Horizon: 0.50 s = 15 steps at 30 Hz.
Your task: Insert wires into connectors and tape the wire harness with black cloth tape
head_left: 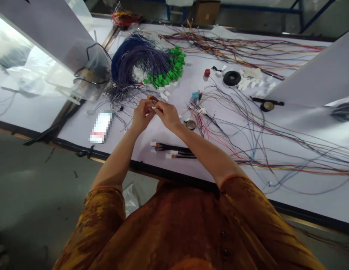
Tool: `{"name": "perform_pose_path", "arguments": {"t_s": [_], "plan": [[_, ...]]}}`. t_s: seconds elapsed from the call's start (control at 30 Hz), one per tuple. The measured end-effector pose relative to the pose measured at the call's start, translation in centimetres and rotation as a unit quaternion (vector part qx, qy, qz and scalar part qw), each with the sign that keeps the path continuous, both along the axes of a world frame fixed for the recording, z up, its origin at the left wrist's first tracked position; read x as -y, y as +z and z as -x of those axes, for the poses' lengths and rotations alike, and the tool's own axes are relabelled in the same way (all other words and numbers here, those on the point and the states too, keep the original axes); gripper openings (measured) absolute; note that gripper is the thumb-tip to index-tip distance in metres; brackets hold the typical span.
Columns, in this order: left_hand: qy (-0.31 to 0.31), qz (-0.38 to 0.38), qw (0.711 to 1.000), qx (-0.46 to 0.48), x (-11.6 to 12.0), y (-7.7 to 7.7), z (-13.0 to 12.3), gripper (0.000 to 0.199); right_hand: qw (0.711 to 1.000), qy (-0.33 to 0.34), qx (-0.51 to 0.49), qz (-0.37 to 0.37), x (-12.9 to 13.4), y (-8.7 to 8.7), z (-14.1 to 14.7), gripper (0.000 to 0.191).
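My left hand [143, 115] and my right hand [167, 115] meet above the white-topped bench [163, 137]. The left hand grips a small tool with an orange and black handle [152, 98]. The right fingertips pinch a small white connector [154, 108] with thin wires, close against the tool. Just beyond the hands lies a large bundle of purple wires with green connectors [170, 69]. Black cables ending in white connectors [174, 151] lie nearer me, below my right forearm.
Loose multicoloured wires [247, 129] spread across the bench's right side among tape rolls [190, 124] and a black ring [231, 78]. A blurred phone [101, 127] lies left of my hands. Raised white panels [312, 71] stand at both sides, and the bench's black front edge [140, 167] runs close to me.
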State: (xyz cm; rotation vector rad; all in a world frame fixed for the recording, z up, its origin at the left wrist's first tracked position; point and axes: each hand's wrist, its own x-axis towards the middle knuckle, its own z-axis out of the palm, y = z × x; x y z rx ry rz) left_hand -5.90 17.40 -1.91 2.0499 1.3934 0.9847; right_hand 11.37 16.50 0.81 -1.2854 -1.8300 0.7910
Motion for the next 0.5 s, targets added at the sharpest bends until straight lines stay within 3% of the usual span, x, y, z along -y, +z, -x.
{"name": "perform_pose_path", "arguments": {"t_s": [0.17, 0.33, 0.43, 0.5], "plan": [[0.095, -0.044, 0.990, -0.097, -3.6, -1.2, 3.0, 0.029, 0.985, -0.112, -0.106, -0.075, 1.5, 2.8, -3.1, 0.013], [0.098, -0.068, 0.985, -0.123, -7.8, -0.6, 3.1, 0.036, 0.936, -0.196, -0.238, -0.168, 3.7, 5.7, -7.2, 0.020], [0.108, -0.083, 0.976, -0.168, -8.7, -0.1, 2.5, 0.042, 0.902, -0.237, -0.287, -0.221, 3.9, 7.1, -9.6, 0.016], [0.117, -0.050, 0.973, -0.191, -8.7, -0.2, 2.7, 0.045, 0.865, -0.219, -0.370, -0.258, 4.3, 8.6, -11.8, 0.010]]}}
